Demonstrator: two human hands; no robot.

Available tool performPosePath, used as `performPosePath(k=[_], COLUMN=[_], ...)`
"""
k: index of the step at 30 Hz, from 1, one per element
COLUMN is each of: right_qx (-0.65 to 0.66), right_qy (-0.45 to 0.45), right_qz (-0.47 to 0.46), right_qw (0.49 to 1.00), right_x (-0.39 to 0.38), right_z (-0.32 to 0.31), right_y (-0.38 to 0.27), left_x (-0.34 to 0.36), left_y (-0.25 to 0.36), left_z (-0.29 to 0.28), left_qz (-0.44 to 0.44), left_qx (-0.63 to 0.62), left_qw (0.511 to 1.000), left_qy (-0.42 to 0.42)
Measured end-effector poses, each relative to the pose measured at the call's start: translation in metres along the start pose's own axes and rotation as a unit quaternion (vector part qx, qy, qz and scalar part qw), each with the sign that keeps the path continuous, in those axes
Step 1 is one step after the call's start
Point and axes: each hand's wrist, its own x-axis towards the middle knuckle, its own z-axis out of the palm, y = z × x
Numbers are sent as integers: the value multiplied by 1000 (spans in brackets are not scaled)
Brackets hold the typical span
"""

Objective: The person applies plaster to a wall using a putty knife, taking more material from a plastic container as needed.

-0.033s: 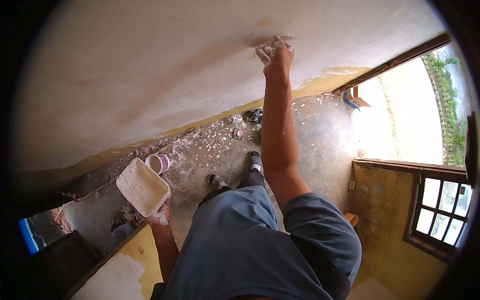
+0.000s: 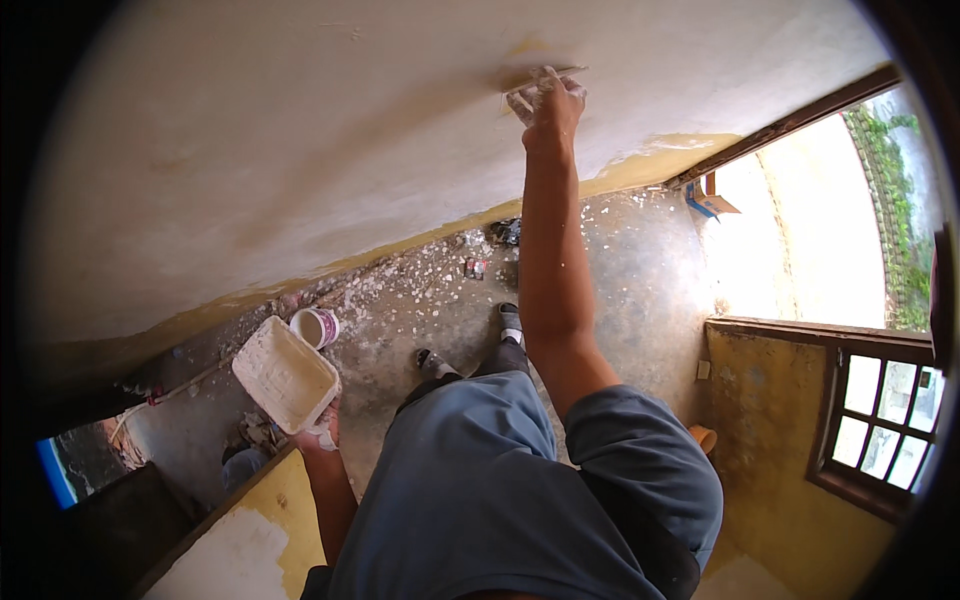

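Note:
My right hand (image 2: pixel 548 100), smeared with white putty, reaches out to the wall (image 2: pixel 300 130). Its fingers close on a thin, flat putty spreader (image 2: pixel 572 71), whose edge lies against the wall beside a yellowish patch. Down at the left, my left hand (image 2: pixel 322 430) grips the near corner of a rectangular plastic tub (image 2: pixel 285 375). White putty coats the inside of the tub, and some sticks to my wrist. Most of the left fingers are hidden beneath the tub.
A white bucket (image 2: pixel 315 327) stands on the floor just past the tub. White flakes (image 2: pixel 400 275) and a black plastic bag (image 2: pixel 507 232) lie along the wall's foot. A cardboard box (image 2: pixel 708 203) sits by the bright doorway. A barred window (image 2: pixel 885 420) is at right.
My right hand and the spreader have shifted slightly left and up along the wall. The left hand and tub stay where they were.

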Motion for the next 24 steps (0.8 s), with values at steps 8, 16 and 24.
performPosePath(k=[8,16,24], right_qx=[-448,-118,-220], right_qy=[10,-57,82], right_qz=[-348,58,-277], right_qw=[824,990,932], right_x=[-58,-34,12], right_z=[55,-47,-52], right_y=[44,126,139], left_x=[5,4,2], left_y=[2,-2,1], left_z=[-13,0,-9], left_qz=[12,11,1], left_qx=[20,16,6], left_qw=[999,998,997], left_qy=[49,58,72])
